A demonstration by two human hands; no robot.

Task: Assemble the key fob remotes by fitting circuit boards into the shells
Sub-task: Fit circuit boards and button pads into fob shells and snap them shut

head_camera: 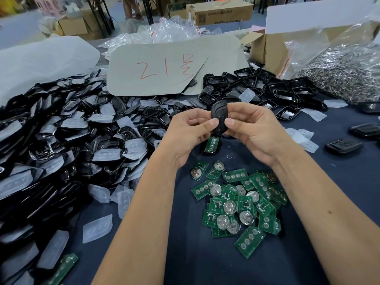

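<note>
Above green circuit boards (pixel 236 204), both hands' fingers (pixel 211 122) pinching black shell (pixel 219 112), card (pixel 164 66) marked "21"

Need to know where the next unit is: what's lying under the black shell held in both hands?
Below the held shell, a shell half with a green circuit board seated inside lies on the dark cloth. The left hand covers its upper left edge.

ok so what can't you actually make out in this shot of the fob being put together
All in the head view:
- Black fob shell: its inside faces away and both thumbs cover its middle, so whether a board sits in it cannot be told.
- Shell with a green board on the cloth: upper part hidden behind the left hand.
- Fingers of the right hand: hidden behind the shell.
- Cardboard box at the back: print blurred.
</note>
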